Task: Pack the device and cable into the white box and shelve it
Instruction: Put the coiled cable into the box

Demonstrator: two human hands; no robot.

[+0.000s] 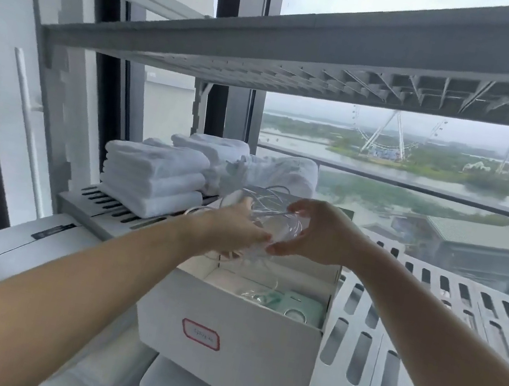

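An open white box (229, 357) with a red-bordered label stands on the slotted shelf, its lid raised at the back. Inside lies a pale green device (293, 305) beside a clear plastic bag. Above the box, my left hand (240, 227) and my right hand (311, 229) both grip a coiled white cable in a clear plastic bag (271, 216). The coil hangs over the box's opening, with loops showing above and below my fingers.
A stack of folded white towels (155, 176) and more white bundles sit behind the box on the left. The slotted white shelf (424, 339) runs to the right. A grey upper shelf (303, 56) hangs overhead. A white machine (24, 252) sits lower left.
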